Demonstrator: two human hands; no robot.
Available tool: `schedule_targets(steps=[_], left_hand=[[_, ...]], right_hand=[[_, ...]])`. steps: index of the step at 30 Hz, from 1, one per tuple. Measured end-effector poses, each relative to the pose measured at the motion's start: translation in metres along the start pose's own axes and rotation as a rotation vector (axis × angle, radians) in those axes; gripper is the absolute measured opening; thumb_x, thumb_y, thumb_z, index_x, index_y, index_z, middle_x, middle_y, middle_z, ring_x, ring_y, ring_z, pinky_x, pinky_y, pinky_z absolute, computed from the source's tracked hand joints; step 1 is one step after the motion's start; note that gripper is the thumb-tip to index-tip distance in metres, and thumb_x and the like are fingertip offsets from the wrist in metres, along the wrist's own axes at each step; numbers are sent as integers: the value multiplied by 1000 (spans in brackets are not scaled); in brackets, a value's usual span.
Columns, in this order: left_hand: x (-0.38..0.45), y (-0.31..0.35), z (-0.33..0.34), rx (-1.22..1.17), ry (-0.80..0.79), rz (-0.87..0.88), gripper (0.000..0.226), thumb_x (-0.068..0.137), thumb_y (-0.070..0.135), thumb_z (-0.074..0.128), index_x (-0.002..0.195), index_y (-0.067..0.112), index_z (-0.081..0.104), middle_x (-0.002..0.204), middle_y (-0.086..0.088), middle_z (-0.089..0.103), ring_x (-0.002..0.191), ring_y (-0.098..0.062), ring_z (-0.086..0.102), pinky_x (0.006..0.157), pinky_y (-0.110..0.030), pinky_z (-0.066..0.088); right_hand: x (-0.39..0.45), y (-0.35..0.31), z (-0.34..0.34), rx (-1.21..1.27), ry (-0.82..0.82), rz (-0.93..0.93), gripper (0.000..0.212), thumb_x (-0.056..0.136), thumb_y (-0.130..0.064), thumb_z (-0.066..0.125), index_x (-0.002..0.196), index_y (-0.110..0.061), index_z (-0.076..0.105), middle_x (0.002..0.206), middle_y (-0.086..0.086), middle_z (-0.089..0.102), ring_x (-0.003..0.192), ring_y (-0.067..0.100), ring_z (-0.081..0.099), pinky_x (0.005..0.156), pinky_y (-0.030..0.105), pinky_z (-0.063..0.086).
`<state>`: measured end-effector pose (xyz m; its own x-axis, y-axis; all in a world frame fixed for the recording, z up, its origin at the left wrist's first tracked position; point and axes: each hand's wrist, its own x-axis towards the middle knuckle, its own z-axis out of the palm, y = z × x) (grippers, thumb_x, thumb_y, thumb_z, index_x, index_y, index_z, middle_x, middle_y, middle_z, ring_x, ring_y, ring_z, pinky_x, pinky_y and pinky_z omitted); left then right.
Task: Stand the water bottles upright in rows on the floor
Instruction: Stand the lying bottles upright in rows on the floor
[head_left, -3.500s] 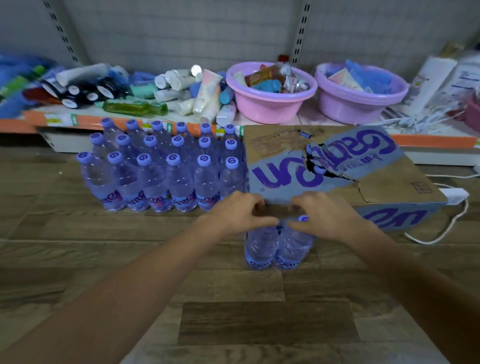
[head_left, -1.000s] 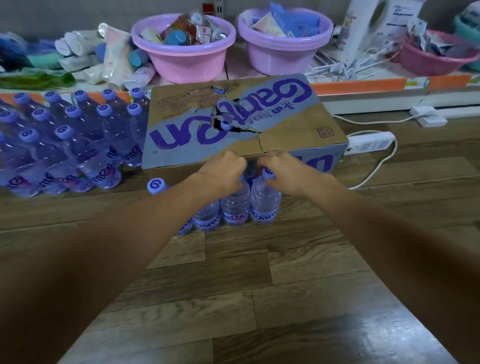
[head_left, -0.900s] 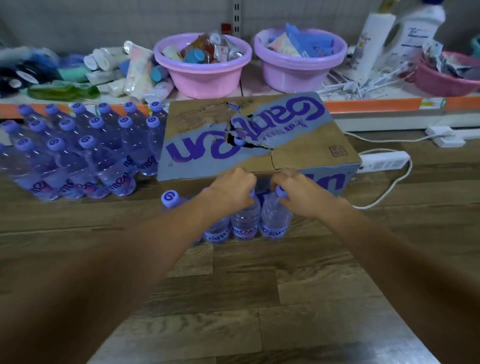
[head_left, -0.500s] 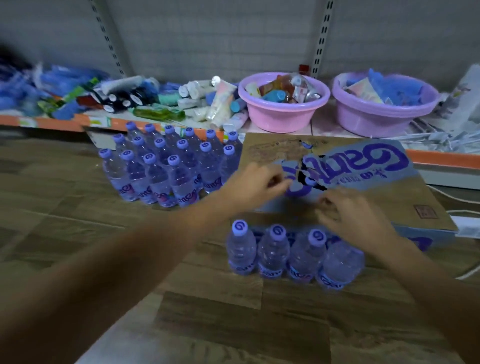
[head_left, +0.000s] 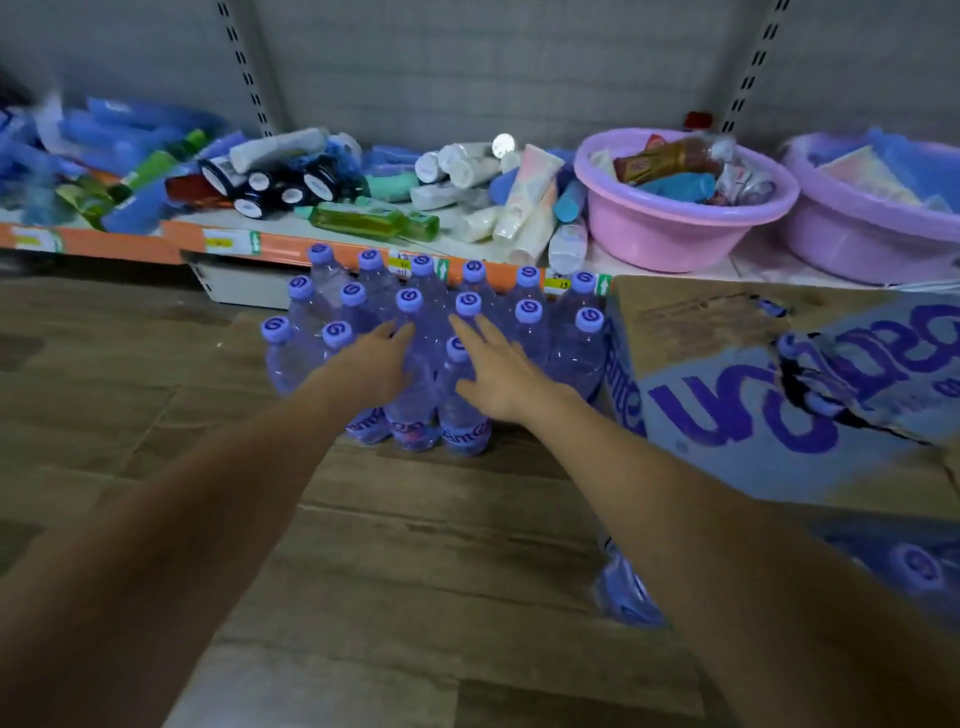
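Your left hand (head_left: 376, 358) and right hand (head_left: 498, 376) reach side by side, fingers straight and spread, over the front of the bottles (head_left: 530, 332); whether they touch is unclear. The bottles stand upright in rows on the floor (head_left: 415, 545), between the shelf (head_left: 234, 241) behind and the box (head_left: 779, 395) at their right. More bottles (head_left: 623, 587) show by your right forearm. Two basins (head_left: 675, 228) sit on the shelf.
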<state>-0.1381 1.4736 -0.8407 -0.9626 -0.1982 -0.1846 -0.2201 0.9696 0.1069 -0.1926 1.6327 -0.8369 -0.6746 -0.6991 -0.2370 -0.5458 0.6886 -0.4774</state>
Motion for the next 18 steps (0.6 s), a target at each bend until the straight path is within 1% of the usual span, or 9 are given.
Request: schedule_targets(steps=[1, 3, 5, 6, 7, 9, 12, 15, 18], left_hand=[[1, 0, 1, 18, 0, -15, 55, 90, 12, 52, 138, 0, 30, 139, -26, 37, 126, -40, 42, 101, -46, 39], [0, 5, -4, 88, 26, -6, 39, 91, 7, 48, 129, 1, 41, 128, -25, 44, 115, -41, 49, 90, -45, 41], [-5, 7, -5, 113, 37, 37, 36, 90, 8, 49, 125, 4, 48, 123, -24, 47, 112, -39, 51, 88, -42, 41], [-9, 7, -3, 104, 42, 69, 36, 88, 10, 53, 123, 5, 51, 120, -24, 48, 110, -38, 52, 88, -40, 42], [-15, 7, 0, 89, 47, 101, 36, 85, 12, 58, 120, 5, 53, 117, -23, 50, 108, -38, 53, 88, -40, 43], [-31, 11, 9, 68, 50, 165, 38, 78, 16, 65, 113, 3, 54, 115, -21, 52, 106, -39, 55, 88, -43, 47], [-60, 30, 11, 100, 26, 223, 42, 74, 18, 70, 110, 2, 56, 115, -18, 57, 104, -38, 58, 84, -42, 48], [-84, 52, -3, 48, 20, 234, 36, 62, 21, 74, 91, 1, 66, 92, -19, 69, 86, -34, 64, 75, -41, 52], [-115, 102, -22, 94, -179, 324, 26, 61, 30, 73, 79, 11, 68, 78, -8, 72, 69, -19, 61, 66, -30, 48]], right_hand=[[8, -3, 5, 28, -13, 25, 72, 93, -24, 48, 149, -26, 3, 159, 7, -1, 145, 37, 10, 117, 49, 18], [17, -8, 11, -11, 36, 48, 63, 93, -22, 50, 146, -19, 17, 153, 14, 17, 137, 41, 25, 112, 46, 25], [12, -13, 15, -121, 160, 28, 47, 91, -12, 51, 134, -10, 33, 137, 18, 33, 120, 42, 43, 91, 44, 38], [3, -15, 18, -160, 189, 7, 43, 90, -6, 51, 130, -7, 36, 132, 19, 36, 113, 43, 47, 80, 42, 39], [-8, -15, 20, -182, 183, -18, 40, 89, -3, 50, 127, -5, 38, 129, 19, 37, 108, 43, 50, 75, 40, 37], [-38, -10, 24, -174, 134, -54, 34, 86, -4, 51, 118, -4, 43, 122, 18, 40, 101, 41, 53, 72, 38, 36], [-92, -1, 19, 28, 153, -57, 22, 80, -11, 61, 97, -9, 47, 101, 11, 41, 94, 35, 53, 74, 38, 43], [-152, -3, 13, 145, 162, -110, 28, 77, -16, 66, 86, -16, 40, 95, 6, 42, 89, 29, 49, 77, 39, 45], [-218, 17, 7, 210, 117, -87, 23, 75, -20, 67, 84, -15, 46, 94, 6, 53, 89, 25, 51, 73, 36, 44]])
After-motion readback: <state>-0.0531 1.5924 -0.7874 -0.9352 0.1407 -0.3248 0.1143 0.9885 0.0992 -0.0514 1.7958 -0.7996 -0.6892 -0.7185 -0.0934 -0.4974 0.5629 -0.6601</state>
